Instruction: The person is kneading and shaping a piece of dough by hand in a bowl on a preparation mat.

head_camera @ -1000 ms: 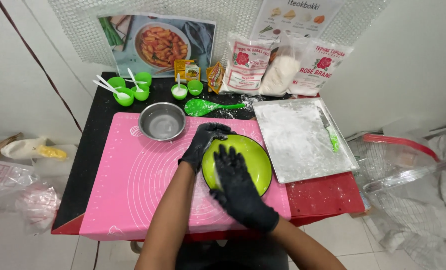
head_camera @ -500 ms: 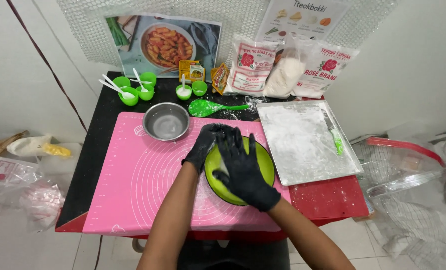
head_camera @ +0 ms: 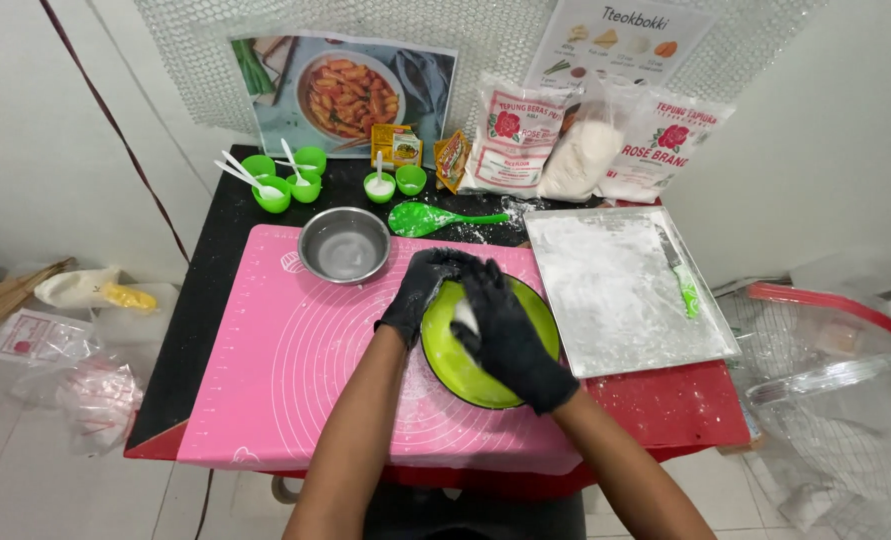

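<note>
Both my hands wear black gloves and meet over a green bowl (head_camera: pixel 446 357) on a pink silicone mat (head_camera: pixel 295 370). My left hand (head_camera: pixel 420 291) curls over the bowl's far left rim. Inside the bowl my right hand (head_camera: pixel 508 335) presses on a lump of white dough (head_camera: pixel 463 317), which shows only between the fingers. An empty steel bowl (head_camera: pixel 345 245) stands on the mat just behind my left hand.
A floured metal tray (head_camera: pixel 615 290) with a green-handled knife (head_camera: pixel 682 278) lies to the right. Behind are a green spoon (head_camera: pixel 425 218), small green cups (head_camera: pixel 283 178) with white spoons, flour bags (head_camera: pixel 585 140) and sachets. Plastic bags lie on the floor at left.
My hands have closed in together over the green bowl, and the right hand now presses the white dough. The view has shifted slightly.
</note>
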